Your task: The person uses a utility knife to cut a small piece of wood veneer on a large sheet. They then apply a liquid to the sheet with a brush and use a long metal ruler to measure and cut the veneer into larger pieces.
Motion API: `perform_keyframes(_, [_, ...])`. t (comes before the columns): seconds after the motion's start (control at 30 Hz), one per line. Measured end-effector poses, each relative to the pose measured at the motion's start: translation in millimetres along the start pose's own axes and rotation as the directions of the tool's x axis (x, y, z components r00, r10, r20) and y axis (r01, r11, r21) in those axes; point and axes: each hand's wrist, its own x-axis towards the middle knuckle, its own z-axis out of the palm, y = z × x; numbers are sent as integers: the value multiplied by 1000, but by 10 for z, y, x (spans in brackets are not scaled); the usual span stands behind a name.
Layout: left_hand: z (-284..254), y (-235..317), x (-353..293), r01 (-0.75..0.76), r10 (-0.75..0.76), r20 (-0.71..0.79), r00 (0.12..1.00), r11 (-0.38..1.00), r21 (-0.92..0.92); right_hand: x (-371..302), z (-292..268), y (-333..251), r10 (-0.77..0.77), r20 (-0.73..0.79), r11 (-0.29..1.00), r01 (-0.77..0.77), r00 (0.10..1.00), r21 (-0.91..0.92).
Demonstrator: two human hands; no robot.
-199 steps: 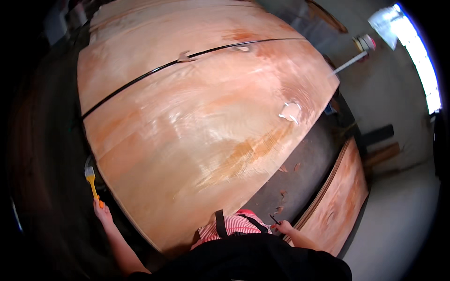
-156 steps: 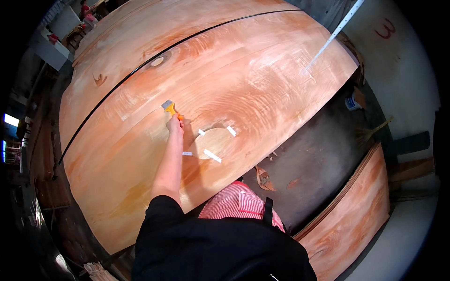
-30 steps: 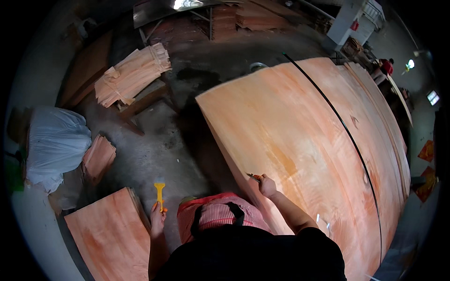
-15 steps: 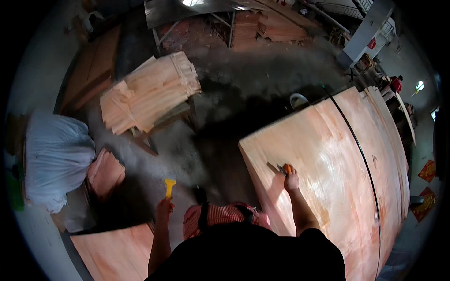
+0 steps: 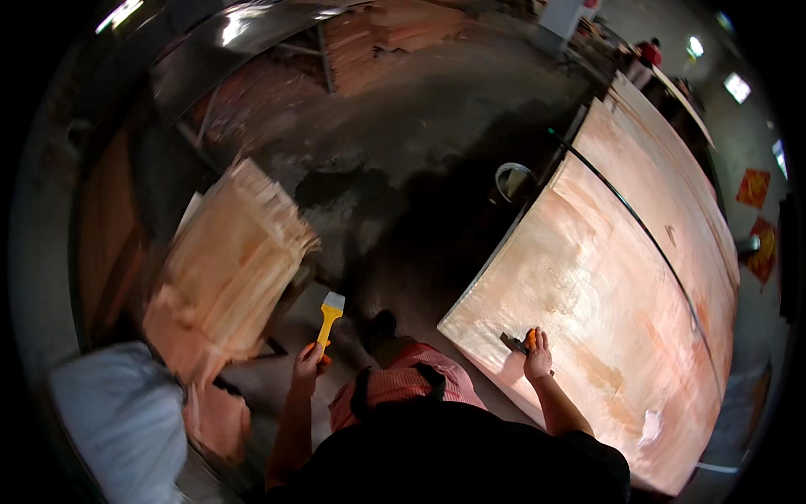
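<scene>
Two red-orange square signs (image 5: 754, 186), perhaps paper, on the far right wall, one above the other.

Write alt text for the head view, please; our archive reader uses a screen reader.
Seen from above, a person's left hand holds a yellow-handled brush over the grey floor, while the right hand presses a small dark tool on the near corner of a large reddish veneer sheet. A stack of thin wood strips and a white sack lie to the left.

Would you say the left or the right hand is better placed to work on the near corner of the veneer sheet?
Probably the right hand: it rests on the veneer sheet near that corner, beside a small dark tool. The left hand holds a yellow-handled brush over the floor.
</scene>
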Motion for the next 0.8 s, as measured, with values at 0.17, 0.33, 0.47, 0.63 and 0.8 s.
perform_keyframes(0.17, [373,669,944,67,-84,108,991,986,150,33,-114,-121,109,17,990,-110,994,86])
perform_keyframes(0.33, [1037,1430,1764,47,-137,292,946,955,294,41,-243,-236,253,-6,948,-246,968,200])
perform_keyframes(0.47, [1853,1744,2458,103,-244,379,893,929,356,181,-225,-369,369,-50,910,-349,928,226])
perform_keyframes(0.63, [3225,1925,3362,-49,-290,548,785,852,521,394,-224,-575,531,-44,825,-504,846,255])
perform_keyframes(0.8, [4665,1701,4223,-253,-332,674,660,746,616,658,-253,-832,766,-38,599,-690,642,406])
